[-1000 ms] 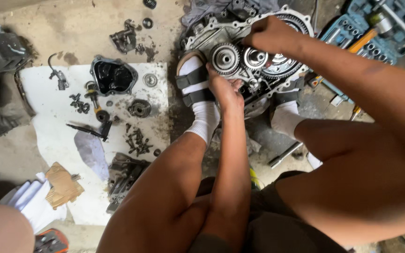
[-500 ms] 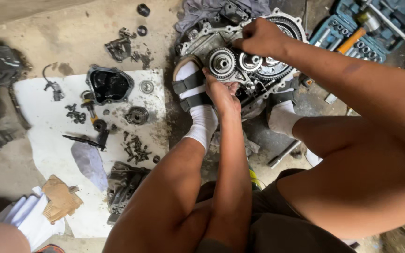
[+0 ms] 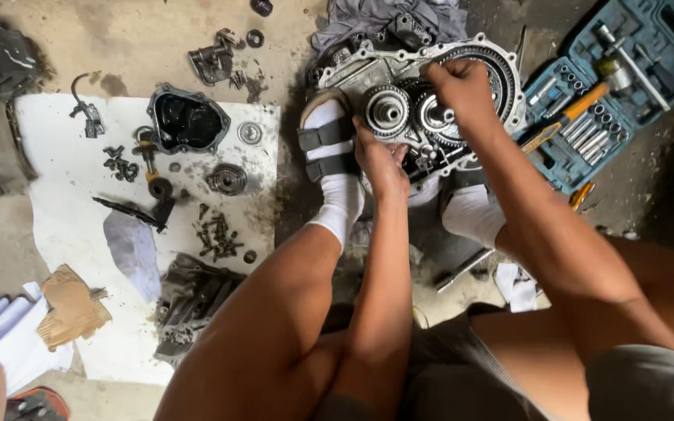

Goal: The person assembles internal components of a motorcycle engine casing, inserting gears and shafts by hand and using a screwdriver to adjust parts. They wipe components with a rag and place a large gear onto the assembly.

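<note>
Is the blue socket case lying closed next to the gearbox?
No, the blue socket case lies open on the floor to the right of the gearbox, with sockets and an orange-handled tool showing inside.

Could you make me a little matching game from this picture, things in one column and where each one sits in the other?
Things:
1. left hand
2. right hand
3. socket set case
4. loose bolts

Places:
A. on the white sheet, left of the sandalled foot
B. open on the floor at far right
C. on top of the gear cluster, fingers closed on a part
D. on the near edge of the gearbox, beside the sandal

Pairs: 1-D, 2-C, 3-B, 4-A
</note>
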